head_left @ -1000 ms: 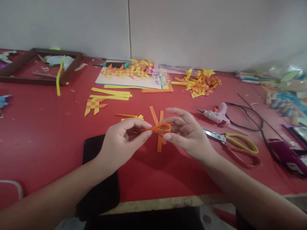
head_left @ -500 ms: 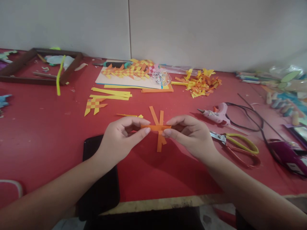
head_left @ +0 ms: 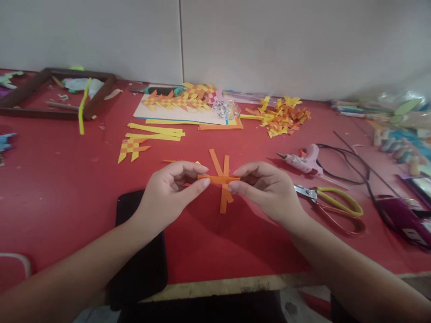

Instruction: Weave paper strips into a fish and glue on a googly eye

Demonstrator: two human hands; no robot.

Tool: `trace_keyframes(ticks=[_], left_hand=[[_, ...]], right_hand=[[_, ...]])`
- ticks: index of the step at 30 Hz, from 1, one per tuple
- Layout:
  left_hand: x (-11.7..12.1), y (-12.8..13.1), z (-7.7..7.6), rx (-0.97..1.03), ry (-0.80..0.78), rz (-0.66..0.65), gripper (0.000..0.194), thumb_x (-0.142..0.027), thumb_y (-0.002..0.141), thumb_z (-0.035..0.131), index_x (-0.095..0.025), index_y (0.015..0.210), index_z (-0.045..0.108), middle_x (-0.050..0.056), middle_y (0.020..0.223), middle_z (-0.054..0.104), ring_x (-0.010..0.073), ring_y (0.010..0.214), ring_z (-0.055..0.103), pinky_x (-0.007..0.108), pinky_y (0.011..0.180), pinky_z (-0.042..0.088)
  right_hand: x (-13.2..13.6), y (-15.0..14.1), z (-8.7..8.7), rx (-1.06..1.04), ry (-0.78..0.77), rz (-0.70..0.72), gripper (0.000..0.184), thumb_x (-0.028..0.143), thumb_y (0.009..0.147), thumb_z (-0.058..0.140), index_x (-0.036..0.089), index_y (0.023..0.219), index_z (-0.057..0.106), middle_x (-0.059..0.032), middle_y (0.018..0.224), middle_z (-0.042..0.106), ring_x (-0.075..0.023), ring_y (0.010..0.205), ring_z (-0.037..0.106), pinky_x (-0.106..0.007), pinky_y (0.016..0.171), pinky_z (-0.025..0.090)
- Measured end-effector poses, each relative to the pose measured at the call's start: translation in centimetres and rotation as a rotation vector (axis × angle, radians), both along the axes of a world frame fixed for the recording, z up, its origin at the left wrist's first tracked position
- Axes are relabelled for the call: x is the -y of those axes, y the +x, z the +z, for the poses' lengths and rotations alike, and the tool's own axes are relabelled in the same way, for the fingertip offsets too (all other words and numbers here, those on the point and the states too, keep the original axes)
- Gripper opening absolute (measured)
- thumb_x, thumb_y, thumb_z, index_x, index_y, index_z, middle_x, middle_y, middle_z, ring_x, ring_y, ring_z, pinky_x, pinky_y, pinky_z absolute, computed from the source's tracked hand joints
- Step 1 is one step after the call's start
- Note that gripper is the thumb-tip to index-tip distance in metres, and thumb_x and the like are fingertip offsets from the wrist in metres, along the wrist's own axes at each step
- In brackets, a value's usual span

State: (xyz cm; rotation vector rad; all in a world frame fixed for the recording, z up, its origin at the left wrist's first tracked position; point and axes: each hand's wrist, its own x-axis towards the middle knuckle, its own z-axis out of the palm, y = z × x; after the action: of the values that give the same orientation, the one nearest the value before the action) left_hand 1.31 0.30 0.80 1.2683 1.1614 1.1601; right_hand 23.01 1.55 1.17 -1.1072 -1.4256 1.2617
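Note:
Several orange paper strips (head_left: 222, 179) cross one another, raised over the red table (head_left: 208, 246). My left hand (head_left: 178, 184) pinches the left end of the crosswise strip between thumb and fingers. At the strip's right end, my right hand (head_left: 261, 181) pinches in the same way. Two other strips pass across it, their ends sticking out above and below. Partly hidden behind my left hand lies a small yellow strip (head_left: 169, 161). A checkered orange and yellow woven paper fish (head_left: 129, 148) is to the left, beside loose yellow strips (head_left: 156, 131).
On the right are a pink glue gun (head_left: 305, 160), scissors (head_left: 332, 204) and a purple object (head_left: 404, 220). A black phone-like slab (head_left: 141, 264) lies under my left forearm. At the back are a pile of paper scraps (head_left: 284, 117), woven paper fish (head_left: 177, 102) and a brown frame (head_left: 27, 113).
My left fingertips have shifted very slightly left along the strip's end. Otherwise both hands and the paper strips hold almost the same position.

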Motion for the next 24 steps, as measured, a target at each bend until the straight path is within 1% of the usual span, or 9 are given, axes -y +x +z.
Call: trace_keyframes(ticks=[7,10,14,17,21,24], left_hand=[[0.03,0.00,0.25,0.014,0.007,-0.003,0.013,-0.030,0.077,0.080,-0.023,0.086,0.074,0.002,0.090,0.077,0.0164,0.085,0.072,0.026,0.079,0.059],[-0.10,-0.05,0.17,0.027,-0.006,0.003,0.015,-0.031,0.076,0.082,-0.023,0.086,0.074,0.002,0.090,0.077,0.0171,0.084,0.072,0.028,0.079,0.060],[-0.31,-0.06,-0.05,0.041,-0.024,0.009,0.018,-0.033,0.075,0.082,-0.022,0.086,0.074,0.003,0.089,0.077,0.0181,0.083,0.072,0.031,0.079,0.061],[-0.44,-0.05,-0.02,0.058,-0.048,0.008,0.019,-0.033,0.073,0.084,-0.021,0.085,0.075,0.003,0.087,0.077,0.0176,0.081,0.072,0.030,0.079,0.061],[-0.41,-0.05,0.23,0.113,-0.121,-0.007,0.018,-0.031,0.072,0.085,-0.023,0.085,0.075,0.000,0.080,0.076,0.0142,0.075,0.072,0.026,0.076,0.059],[-0.21,-0.02,0.32,0.127,-0.140,-0.023,0.017,-0.030,0.072,0.085,-0.023,0.084,0.076,0.000,0.079,0.076,0.0132,0.073,0.071,0.025,0.074,0.059]], right_hand=[[-0.10,-0.15,0.22,0.029,0.018,-0.018,0.024,0.031,0.071,0.085,0.020,0.083,0.067,-0.0005,0.074,0.070,-0.0134,0.065,0.069,-0.024,0.060,0.059],[-0.15,-0.16,0.38,0.023,0.024,-0.036,0.024,0.031,0.071,0.085,0.020,0.084,0.067,-0.0001,0.076,0.069,-0.0125,0.067,0.069,-0.024,0.062,0.059],[-0.26,-0.09,0.63,0.031,0.017,-0.052,0.025,0.034,0.072,0.084,0.020,0.082,0.065,-0.0009,0.075,0.069,-0.0147,0.069,0.070,-0.027,0.064,0.061],[-0.40,0.00,0.70,0.017,0.013,-0.053,0.024,0.033,0.073,0.084,0.020,0.080,0.065,-0.0001,0.073,0.069,-0.0142,0.066,0.070,-0.026,0.063,0.060],[-0.54,0.18,0.60,-0.033,0.023,-0.032,0.020,0.027,0.073,0.083,0.021,0.078,0.065,0.0022,0.071,0.068,-0.0115,0.064,0.069,-0.023,0.063,0.058],[-0.55,0.38,0.44,-0.083,0.007,-0.003,0.017,0.026,0.074,0.082,0.022,0.078,0.067,0.0023,0.073,0.068,-0.0117,0.066,0.068,-0.025,0.067,0.060]])
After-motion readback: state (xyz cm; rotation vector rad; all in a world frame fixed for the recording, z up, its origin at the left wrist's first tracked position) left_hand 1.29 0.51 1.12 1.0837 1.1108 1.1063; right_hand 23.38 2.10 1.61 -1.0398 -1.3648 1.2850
